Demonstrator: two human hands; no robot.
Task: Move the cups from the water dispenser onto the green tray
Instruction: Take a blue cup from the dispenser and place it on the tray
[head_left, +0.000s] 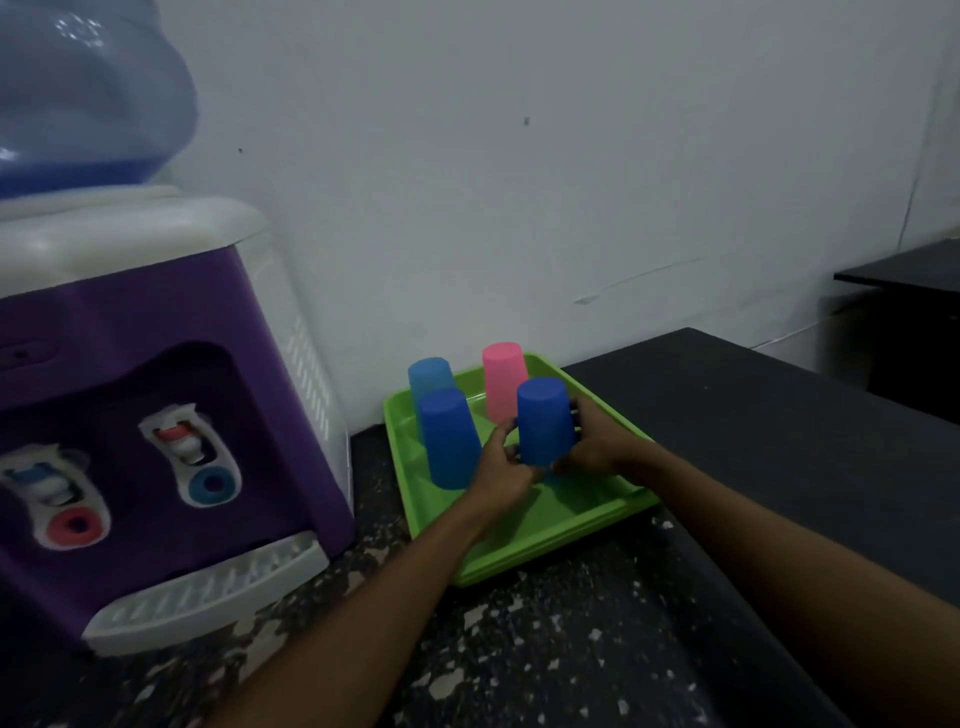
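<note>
A green tray (524, 540) lies on the speckled counter, right of the purple and white water dispenser (156, 415). Several cups stand upside down on it: a light blue cup (427, 375) at the back left, a blue cup (448, 441) in front of it, a pink cup (503, 376) at the back. A dark blue cup (544, 421) is upside down over the tray's middle, held from both sides: my left hand (501, 470) grips its lower left, my right hand (597, 441) its lower right. Whether its rim touches the tray is hidden.
The dispenser's white drip tray (208, 592) sticks out at the lower left, under two taps. A large water bottle (88, 93) sits on top. A white wall stands right behind the tray. A dark table surface (779, 426) extends to the right.
</note>
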